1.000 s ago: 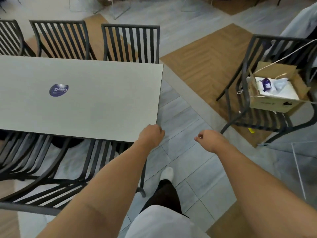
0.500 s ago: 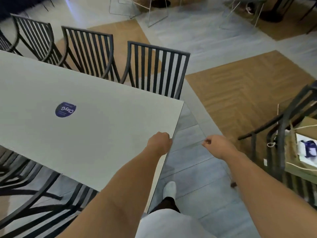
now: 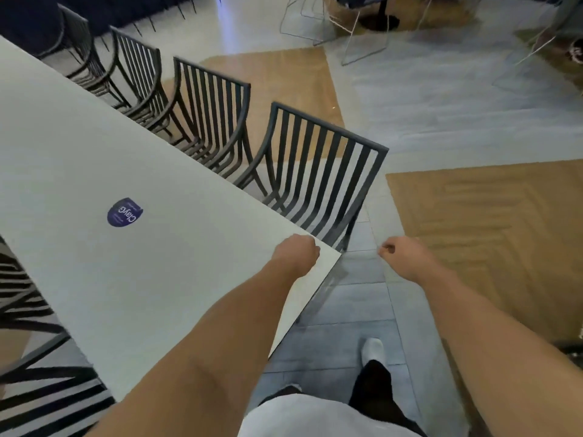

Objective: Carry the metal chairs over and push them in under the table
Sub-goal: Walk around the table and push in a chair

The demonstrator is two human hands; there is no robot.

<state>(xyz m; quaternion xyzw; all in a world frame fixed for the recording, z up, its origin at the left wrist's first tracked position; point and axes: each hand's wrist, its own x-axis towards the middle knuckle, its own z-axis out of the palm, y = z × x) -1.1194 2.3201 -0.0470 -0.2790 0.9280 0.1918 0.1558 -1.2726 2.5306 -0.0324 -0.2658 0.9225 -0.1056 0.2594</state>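
A long white table (image 3: 104,272) with a round blue sticker (image 3: 125,212) runs from the upper left to a corner near the middle. Several dark slatted metal chairs stand pushed in along its far side; the nearest chair (image 3: 318,171) is by the corner, another chair (image 3: 211,105) beyond it. More slatted chairs (image 3: 28,313) show under the near side at the left. My left hand (image 3: 296,252) hovers as a closed fist over the table corner. My right hand (image 3: 402,257) is loosely curled over the floor beside it. Neither hand holds anything.
The floor is grey tile with wooden herringbone patches (image 3: 492,228) at the right and behind the chairs. Thin wire-frame stools (image 3: 350,29) stand at the top. My foot in a white sock (image 3: 372,350) is on the tiles by the table end.
My view has swung left and away from the chair with the cardboard box, which has left the frame. I have stepped along the table end. Both hands stay empty and curled.
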